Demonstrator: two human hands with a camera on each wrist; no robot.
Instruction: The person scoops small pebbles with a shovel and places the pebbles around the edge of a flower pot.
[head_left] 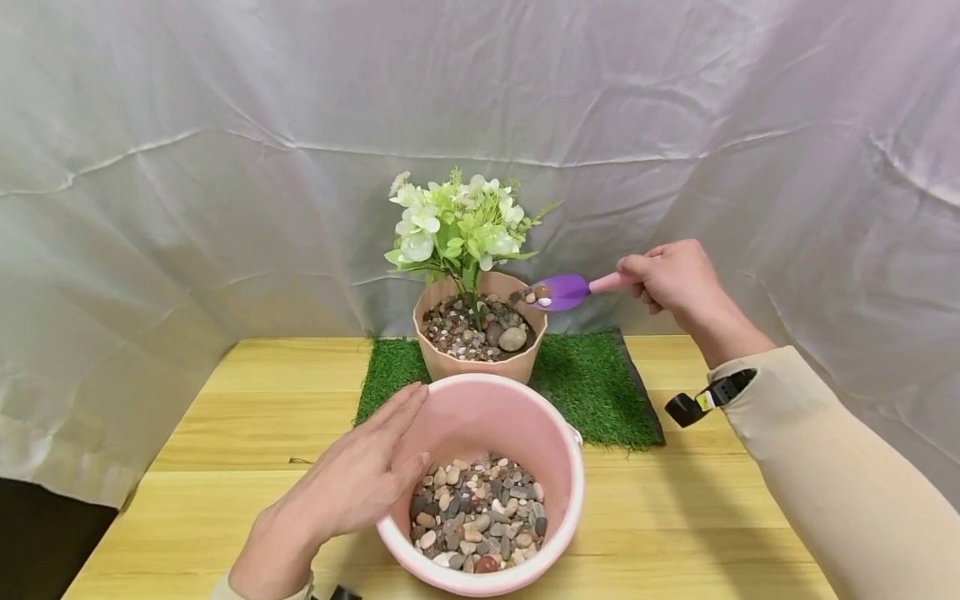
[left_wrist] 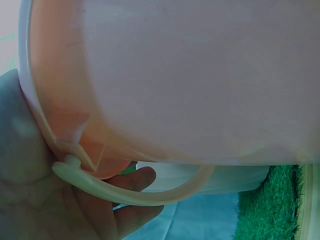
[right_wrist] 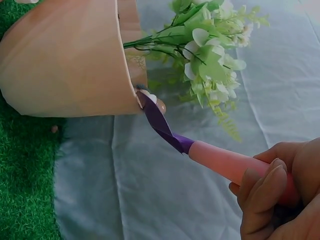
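My right hand [head_left: 675, 279] grips the pink handle of a small purple trowel [head_left: 566, 292]. Several pebbles [head_left: 538, 294] lie on its blade, whose tip is at the right rim of a peach flowerpot [head_left: 480, 367]. White flowers with green leaves [head_left: 457, 221] stand in that pot among small stones and a few larger ones. Nearer to me is a pink bucket [head_left: 480, 400] with mixed pebbles [head_left: 483, 517] in it. Against the bucket's left rim rests my left hand [head_left: 352, 475], its fingers extended. The left wrist view shows the bucket's pale handle [left_wrist: 135, 195] hanging across those fingers.
A green artificial-grass mat [head_left: 592, 387] lies under the flowerpot on a light wooden table [head_left: 262, 417]. Grey-white cloth [head_left: 300, 83] hangs behind and at both sides. A dark area shows at lower left, beyond the table's edge.
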